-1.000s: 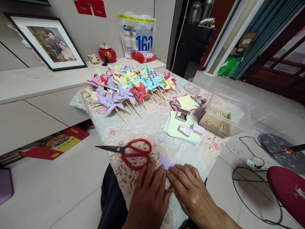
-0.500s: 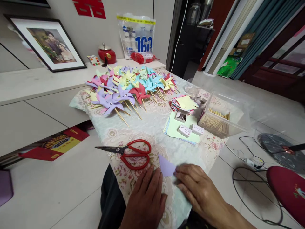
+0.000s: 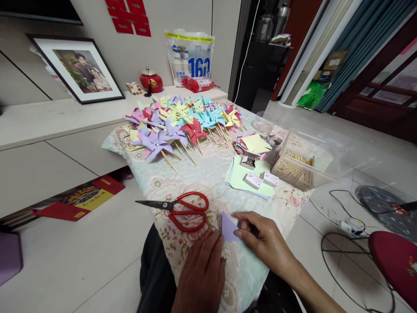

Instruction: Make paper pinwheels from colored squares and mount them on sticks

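Note:
A small lilac sheet of paper [image 3: 229, 229], folded into a triangle, lies on the floral tablecloth near the front of the table. My right hand [image 3: 265, 239] pinches its right corner between thumb and fingers. Flat on the cloth, my left hand [image 3: 206, 265] has its fingers stretched out, the tips at the paper's left edge. Just beyond that hand rest scissors [image 3: 188, 211] with red handles, blades pointing left. Farther back is a heap of paper pinwheels [image 3: 176, 117] on wooden sticks, in lilac, red, yellow, blue and pink.
Right of centre lie a pale green paper stack [image 3: 239, 176] with small boxes [image 3: 254, 181] on it, and square coloured sheets [image 3: 257, 143]. A clear plastic bin [image 3: 295, 174] holds wooden sticks at the table's right edge. A red stool [image 3: 394, 261] stands at far right.
My right hand has gone from lying over the paper's right corner to pinching it between thumb and fingers. My left hand stays flat beside the paper. The view has shifted slightly.

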Action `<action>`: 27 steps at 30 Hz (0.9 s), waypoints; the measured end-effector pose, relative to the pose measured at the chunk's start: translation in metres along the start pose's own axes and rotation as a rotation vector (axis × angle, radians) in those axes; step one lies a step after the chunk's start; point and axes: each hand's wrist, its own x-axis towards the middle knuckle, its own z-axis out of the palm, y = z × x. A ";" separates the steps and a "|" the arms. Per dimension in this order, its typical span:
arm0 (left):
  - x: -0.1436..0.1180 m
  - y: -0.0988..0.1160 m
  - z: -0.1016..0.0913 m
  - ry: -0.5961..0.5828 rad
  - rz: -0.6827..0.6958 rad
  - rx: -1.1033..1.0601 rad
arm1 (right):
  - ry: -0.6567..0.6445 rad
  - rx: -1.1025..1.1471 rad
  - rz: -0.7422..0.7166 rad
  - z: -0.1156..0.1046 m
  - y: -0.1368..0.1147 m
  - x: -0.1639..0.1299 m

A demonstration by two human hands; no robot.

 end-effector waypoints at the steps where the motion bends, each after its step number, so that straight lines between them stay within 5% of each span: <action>1: -0.001 -0.001 -0.002 -0.011 -0.034 -0.036 | 0.007 0.071 0.034 -0.002 0.001 0.001; 6: 0.004 -0.004 -0.008 -0.099 -0.407 -0.416 | 0.008 0.410 0.169 -0.006 0.000 0.005; 13: 0.036 0.007 0.003 -0.011 -1.022 -1.189 | -0.033 0.633 0.215 0.006 -0.006 0.009; 17: 0.045 0.006 0.004 0.006 -1.145 -1.224 | -0.034 0.657 0.206 0.008 -0.011 0.009; 27: 0.054 0.011 0.006 0.068 -1.153 -1.306 | 0.018 0.659 0.206 0.016 -0.019 0.012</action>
